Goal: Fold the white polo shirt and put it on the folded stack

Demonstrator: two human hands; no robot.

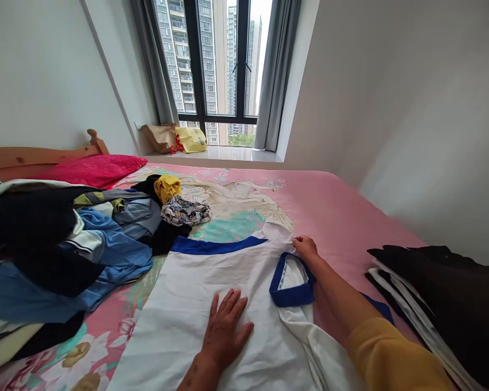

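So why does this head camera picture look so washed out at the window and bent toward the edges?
In the head view, daylight through the tall black-framed window bleaches the sky to white, the wide lens makes the pale painted wall lean steeply, and the white blue-trimmed T-shirt stays fairly sharp, without hard shadows.

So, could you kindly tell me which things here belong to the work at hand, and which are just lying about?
In use:
left hand, flat on the white shirt
right hand, at the shirt's edge, beside the blue collar

Lying about:
heap of clothes
folded dark clothes
red pillow
paper bag
yellow bag
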